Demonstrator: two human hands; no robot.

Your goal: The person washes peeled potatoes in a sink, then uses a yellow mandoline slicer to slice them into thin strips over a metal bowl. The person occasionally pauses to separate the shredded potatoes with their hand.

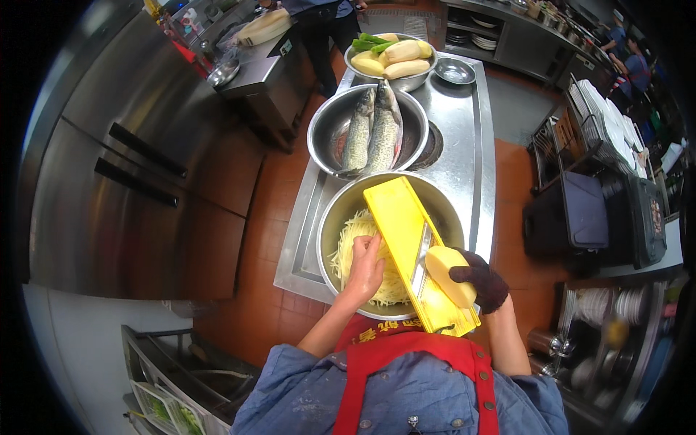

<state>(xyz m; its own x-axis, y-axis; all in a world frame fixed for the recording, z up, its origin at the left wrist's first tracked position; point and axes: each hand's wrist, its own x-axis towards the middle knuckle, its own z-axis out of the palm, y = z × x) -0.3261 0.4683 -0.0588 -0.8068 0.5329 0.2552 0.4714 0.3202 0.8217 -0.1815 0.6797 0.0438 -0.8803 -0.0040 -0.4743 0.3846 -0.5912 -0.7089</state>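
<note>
A yellow mandoline slicer (395, 212) leans across a steel bowl (326, 255), its lower end out over the rim near my red apron. My bare left hand (367, 266) has its fingers closed at the slicer's left edge. In a dark knit glove, my right hand (484, 280) grips a large peeled potato (447, 272). The potato lies on the slicer beside the slanted metal blade (422, 255), its flat side against the board. Pale potato shreds (348, 239) are heaped in the bowl under the slicer, partly hidden by it and my left hand.
Beyond, a steel basin (315, 133) holds two whole fish (375, 128). Another bowl (391, 84) carries peeled vegetables and green pieces. A small steel bowl (455, 70) sits on the steel table (462, 119). A steel refrigerator (136, 217) stands left; bins (565, 217) stand right. A person (326, 32) stands ahead.
</note>
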